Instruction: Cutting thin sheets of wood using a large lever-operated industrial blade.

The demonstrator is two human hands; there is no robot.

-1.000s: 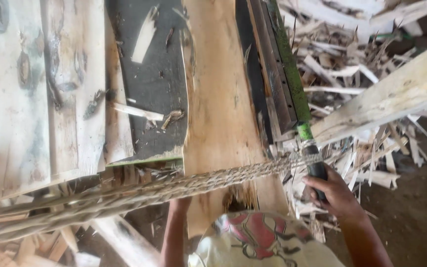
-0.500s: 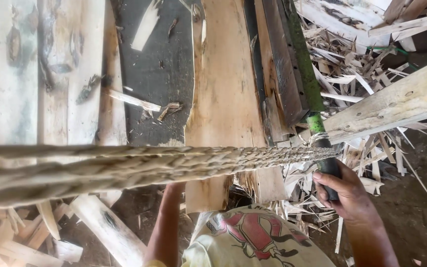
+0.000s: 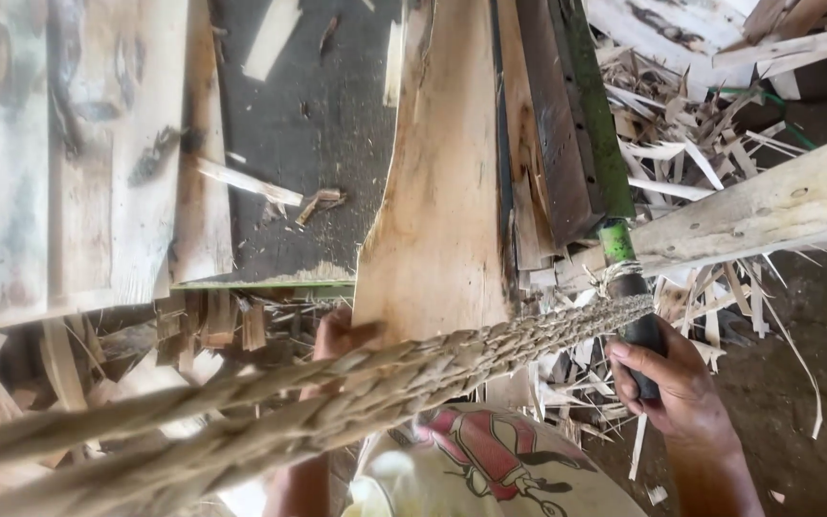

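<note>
A pale wooden plank (image 3: 437, 191) lies lengthwise on a dark machine bed (image 3: 308, 124) and runs towards me. My left hand (image 3: 337, 335) grips the plank's near end from the left; a thick braided rope (image 3: 356, 393) crosses in front and hides part of the hand. My right hand (image 3: 672, 378) is closed around a dark lever handle (image 3: 641, 330) that has a green collar (image 3: 614, 239) above it. The rope stretches from lower left to that lever.
A long green rail (image 3: 591, 105) with dark boards runs beside the plank. A pale timber beam (image 3: 768, 211) slants in from the right. Wood offcuts and splinters (image 3: 681, 134) litter the ground at right. Flat pale boards (image 3: 59, 163) lie at left.
The view has shifted: plank and lever now sit lower and closer. The rope has swung nearer, slanting up to the right. Both hands keep their holds.
</note>
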